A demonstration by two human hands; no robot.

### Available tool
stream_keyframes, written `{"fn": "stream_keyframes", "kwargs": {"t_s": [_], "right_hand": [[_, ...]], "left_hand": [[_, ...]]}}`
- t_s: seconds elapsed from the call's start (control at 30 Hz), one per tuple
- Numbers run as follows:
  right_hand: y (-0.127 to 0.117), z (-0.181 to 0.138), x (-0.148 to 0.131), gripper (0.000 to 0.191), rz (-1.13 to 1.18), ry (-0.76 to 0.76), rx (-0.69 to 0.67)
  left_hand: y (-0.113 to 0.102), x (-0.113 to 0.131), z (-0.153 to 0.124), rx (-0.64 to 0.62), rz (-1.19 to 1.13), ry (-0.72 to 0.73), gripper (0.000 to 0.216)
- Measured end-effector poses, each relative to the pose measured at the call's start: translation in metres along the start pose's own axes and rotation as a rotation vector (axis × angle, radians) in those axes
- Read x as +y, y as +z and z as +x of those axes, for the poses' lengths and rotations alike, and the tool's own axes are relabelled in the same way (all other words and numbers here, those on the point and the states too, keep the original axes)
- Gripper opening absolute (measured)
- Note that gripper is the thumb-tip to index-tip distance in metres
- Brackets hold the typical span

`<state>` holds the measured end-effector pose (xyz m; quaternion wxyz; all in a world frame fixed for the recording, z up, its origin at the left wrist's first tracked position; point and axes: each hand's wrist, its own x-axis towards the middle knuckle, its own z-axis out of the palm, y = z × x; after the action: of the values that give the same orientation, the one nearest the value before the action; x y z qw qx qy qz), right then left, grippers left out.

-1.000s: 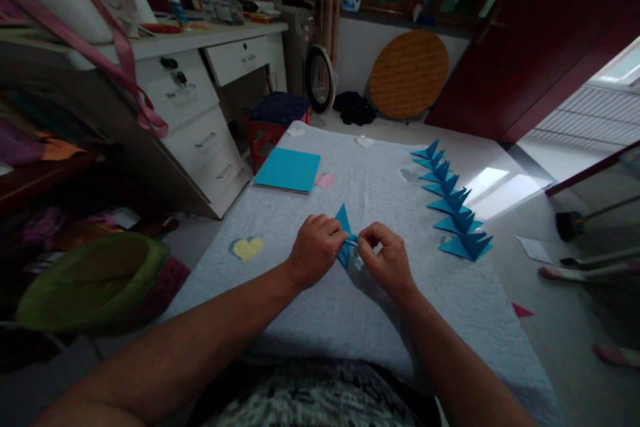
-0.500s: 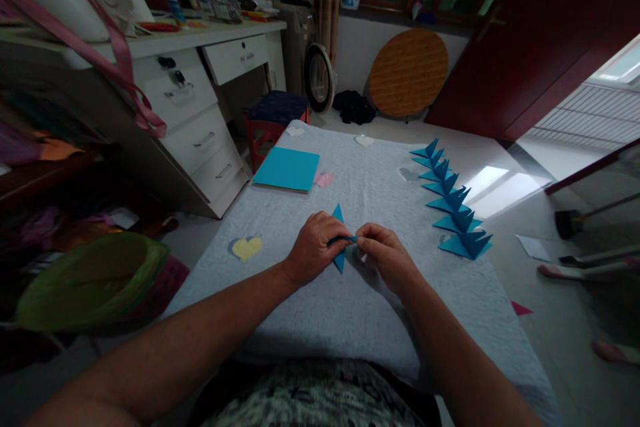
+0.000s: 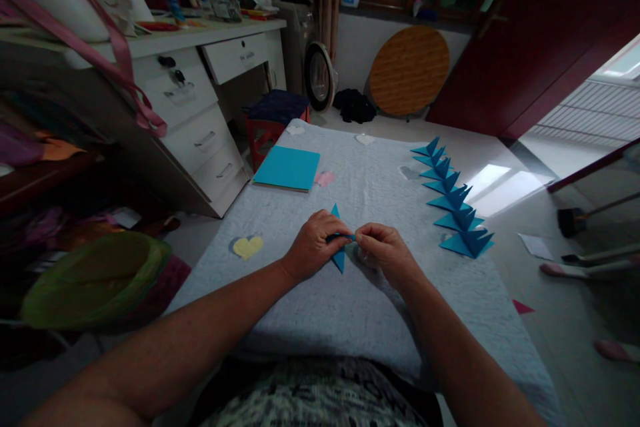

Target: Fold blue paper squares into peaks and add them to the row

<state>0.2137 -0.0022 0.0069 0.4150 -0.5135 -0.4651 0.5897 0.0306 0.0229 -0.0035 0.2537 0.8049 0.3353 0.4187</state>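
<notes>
A blue origami crane (image 3: 339, 261) is held above the middle of the cloth-covered table, its two pointed ends showing beyond my fingers. My left hand (image 3: 315, 245) grips its body between thumb and fingers. At the crane's narrow right-hand tip, my right hand (image 3: 384, 248) pinches the paper with thumb and forefinger. Part of the folded paper is hidden behind the fingers. Several finished blue paper cranes (image 3: 453, 200) stand in a row along the table's right side. A stack of square blue paper (image 3: 287, 169) lies at the far left of the table.
The table wears a pale grey cloth (image 3: 320, 327) with heart patches. A white desk (image 3: 185, 100) and a green-lined bin (image 3: 95, 280) are on the left. Behind are a stool (image 3: 277, 107) and a washing machine with its door (image 3: 320, 77) open. Another person's feet (image 3: 613, 349) show at right.
Both hands keep their hold on the crane, with only slight finger movement at its right tip. The view has shifted very slightly; the row of cranes and the paper stack stay put.
</notes>
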Motion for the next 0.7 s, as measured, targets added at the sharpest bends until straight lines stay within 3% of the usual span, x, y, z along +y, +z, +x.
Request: {"fn": "stream_keyframes", "kwargs": {"t_s": [0.27,0.7], "right_hand": [[-0.0033,0.0038,0.0050,0.028,-0.105,-0.048,0.002],[-0.0019,0.0047,0.0033,0.020,-0.206,-0.185,0.021]], "left_hand": [[-0.0011,-0.0008,0.0014,-0.008,-0.035,-0.062,0.006],[-0.0005,-0.0039,0.0016,0.005,-0.073,0.004,0.007]]}}
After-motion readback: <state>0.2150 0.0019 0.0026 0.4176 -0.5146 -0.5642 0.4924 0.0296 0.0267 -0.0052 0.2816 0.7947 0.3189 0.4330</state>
